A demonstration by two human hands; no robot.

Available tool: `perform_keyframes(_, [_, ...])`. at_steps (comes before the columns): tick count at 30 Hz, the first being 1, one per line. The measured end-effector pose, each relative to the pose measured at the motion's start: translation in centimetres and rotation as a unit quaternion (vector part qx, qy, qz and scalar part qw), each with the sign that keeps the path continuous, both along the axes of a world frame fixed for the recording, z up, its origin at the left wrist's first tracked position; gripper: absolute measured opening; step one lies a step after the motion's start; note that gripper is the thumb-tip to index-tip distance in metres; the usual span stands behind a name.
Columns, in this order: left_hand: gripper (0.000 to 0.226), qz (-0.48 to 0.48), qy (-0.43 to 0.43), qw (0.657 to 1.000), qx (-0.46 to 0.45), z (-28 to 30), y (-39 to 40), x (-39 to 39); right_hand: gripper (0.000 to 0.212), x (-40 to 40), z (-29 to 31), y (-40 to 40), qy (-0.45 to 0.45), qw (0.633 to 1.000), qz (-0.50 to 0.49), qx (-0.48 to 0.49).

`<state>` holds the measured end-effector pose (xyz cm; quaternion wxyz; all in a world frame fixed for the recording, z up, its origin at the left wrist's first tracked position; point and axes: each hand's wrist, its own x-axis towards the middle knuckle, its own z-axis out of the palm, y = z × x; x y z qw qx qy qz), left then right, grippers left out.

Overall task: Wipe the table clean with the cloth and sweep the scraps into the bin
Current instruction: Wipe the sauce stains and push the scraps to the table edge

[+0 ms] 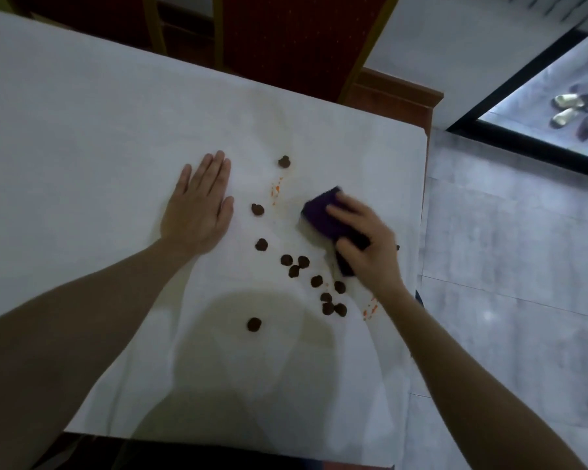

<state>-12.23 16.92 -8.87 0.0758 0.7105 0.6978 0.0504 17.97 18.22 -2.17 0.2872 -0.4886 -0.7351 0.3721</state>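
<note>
**Purple cloth on the worktop, scraps spread beside it**

Purple cloth (pixel 323 215) lies on the white-covered worktop (pixel 82 130), right of the frame's centre, with the right hand (pixel 364 245) on top of it: fingers curl over its upper surface and the thumb hooks round its near edge, so the hand grips it against the covering. The left hand (pixel 199 206) rests flat on the worktop left of centre, fingers straight and close together, holding nothing.

Dark brown scraps (pixel 294 269) lie between and below the two hands, one apart near the upper middle, a tight group just beside the right wrist and a single one lower down at the centre. Thin orange smears (pixel 276 191) mark the covering left of the cloth, and more sit near the right forearm. Red-upholstered chairs (pixel 286 39) stand beyond the far edge at the top. Grey floor tiles (pixel 506 266) fill the right side.
</note>
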Motion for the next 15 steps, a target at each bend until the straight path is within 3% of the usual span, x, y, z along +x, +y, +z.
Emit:
perform_keyframes(4, [0.064, -0.003, -0.002, 1.0, -0.002, 0.0, 0.0, 0.0, 0.052, 2.3, 1.6, 6.2, -0.016, 0.996, -0.087, 0.033])
perform_keyframes(8, [0.064, -0.001, -0.003, 1.0, -0.003, 0.0, 0.1, 0.0, 0.052, 4.2, -0.7, 11.1, -0.137, 0.985, -0.098, 0.028])
perform_keyframes(11, [0.064, 0.001, 0.002, 1.0, -0.005, -0.1, 0.0, -0.1, 0.05, 4.1, -2.4, 10.0, -0.201, 0.976, -0.08, 0.027])
perform_keyframes(15, [0.064, 0.0, 0.0, 1.0, -0.008, -0.1, 0.1, -0.1, 0.051, 2.4, -2.7, 4.8, -0.192, 0.98, -0.034, 0.041])
